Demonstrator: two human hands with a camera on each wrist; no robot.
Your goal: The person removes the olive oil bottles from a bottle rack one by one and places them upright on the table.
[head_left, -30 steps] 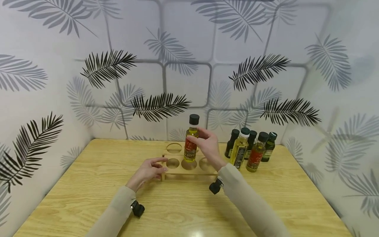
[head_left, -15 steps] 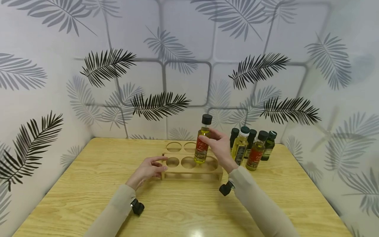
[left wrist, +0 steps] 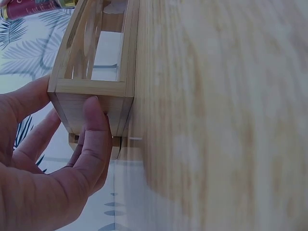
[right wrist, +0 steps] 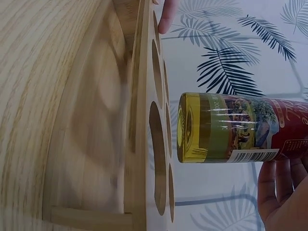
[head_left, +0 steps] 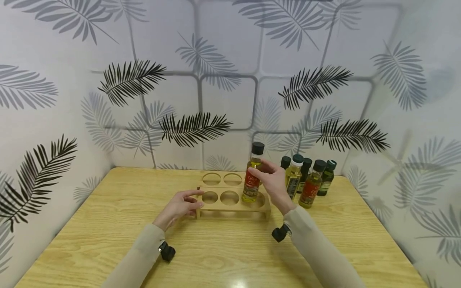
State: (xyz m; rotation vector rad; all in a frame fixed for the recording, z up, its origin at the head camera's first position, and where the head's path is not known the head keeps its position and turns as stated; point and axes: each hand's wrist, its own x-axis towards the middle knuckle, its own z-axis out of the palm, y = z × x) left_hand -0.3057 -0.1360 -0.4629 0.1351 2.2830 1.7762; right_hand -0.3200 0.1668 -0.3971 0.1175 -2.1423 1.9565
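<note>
My right hand (head_left: 273,180) grips an olive oil bottle (head_left: 252,180) with a red label and black cap. The bottle is upright above the front right hole of a stepped wooden bottle rack (head_left: 216,207). In the right wrist view, a gap separates the base of the bottle (right wrist: 231,127) from the rack top (right wrist: 156,86). My left hand (head_left: 181,207) touches the rack's left end with extended fingers. In the left wrist view, its thumb (left wrist: 94,115) lies against the end panel, and a finger touches the upper corner.
To the right stands a group of several bottles: another red-labelled oil bottle (head_left: 311,186), a clear bottle of yellow oil (head_left: 293,180), a dark green bottle (head_left: 325,180) and others partly hidden. The wooden table (head_left: 216,252) meets a leaf-patterned wall (head_left: 230,104) behind.
My right hand has carried the bottle rightward, from above the front middle hole to above the front right one, and slightly down just now. My left hand has stayed at the rack's end.
</note>
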